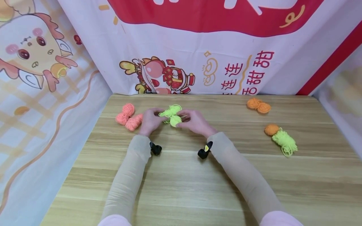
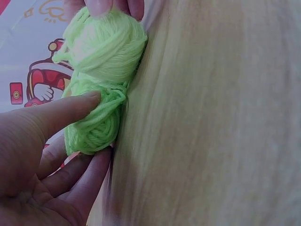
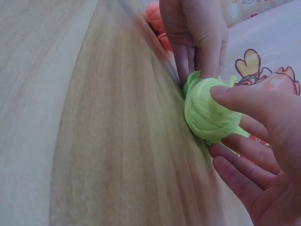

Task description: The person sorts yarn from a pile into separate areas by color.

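Toward the back of the table, my two hands hold light-green yarn balls side by side. My left hand [image 1: 151, 120] grips a green yarn ball [image 2: 96, 125], thumb on one face and fingers curled behind it. On its right, my right hand [image 1: 195, 121] pinches a paler green yarn ball [image 3: 211, 110] between thumb and fingers. The two balls touch. More loose green yarn [image 1: 174, 108] shows behind them in the head view; whether it is a separate ball I cannot tell. Just left of my left hand lie pink yarn balls [image 1: 134, 122].
On the right of the wooden table [image 1: 181, 188] sit two orange yarn balls [image 1: 258, 105] at the back. Closer in, another orange ball [image 1: 271, 129] touches a loose green skein [image 1: 285, 142]. A printed cloth [image 1: 175, 44] hangs along the table's back edge.
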A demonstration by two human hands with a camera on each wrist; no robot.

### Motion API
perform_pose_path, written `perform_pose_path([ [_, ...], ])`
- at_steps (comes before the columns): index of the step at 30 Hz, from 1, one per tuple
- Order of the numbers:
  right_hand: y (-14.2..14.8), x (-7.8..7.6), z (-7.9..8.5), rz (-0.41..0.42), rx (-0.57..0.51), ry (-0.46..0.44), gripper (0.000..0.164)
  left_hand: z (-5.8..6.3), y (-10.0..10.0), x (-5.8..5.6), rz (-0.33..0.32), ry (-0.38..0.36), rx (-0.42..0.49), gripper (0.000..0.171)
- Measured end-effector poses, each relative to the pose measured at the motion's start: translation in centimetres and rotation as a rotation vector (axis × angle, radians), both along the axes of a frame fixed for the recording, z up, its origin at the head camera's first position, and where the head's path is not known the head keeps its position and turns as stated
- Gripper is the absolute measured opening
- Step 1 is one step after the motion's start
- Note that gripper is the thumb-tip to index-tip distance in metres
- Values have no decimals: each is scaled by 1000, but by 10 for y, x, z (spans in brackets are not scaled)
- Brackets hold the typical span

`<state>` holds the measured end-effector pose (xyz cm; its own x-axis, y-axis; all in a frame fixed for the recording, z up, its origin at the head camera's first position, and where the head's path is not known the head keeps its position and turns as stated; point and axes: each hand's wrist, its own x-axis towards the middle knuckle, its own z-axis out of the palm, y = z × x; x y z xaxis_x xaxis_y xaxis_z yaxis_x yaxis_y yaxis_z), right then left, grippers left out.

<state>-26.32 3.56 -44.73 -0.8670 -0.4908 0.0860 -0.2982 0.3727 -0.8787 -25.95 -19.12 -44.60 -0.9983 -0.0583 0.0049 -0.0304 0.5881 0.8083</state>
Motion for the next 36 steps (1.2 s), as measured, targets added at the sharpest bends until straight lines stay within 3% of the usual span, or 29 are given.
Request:
perform_pose_path([
  [11,10,0,6,-12,-47,-2,51,-1,-1,-3,-1,-9,0,42],
  [36,35,6,21,-35,-41,45,56,0,0,-1,4,-3,0,43],
])
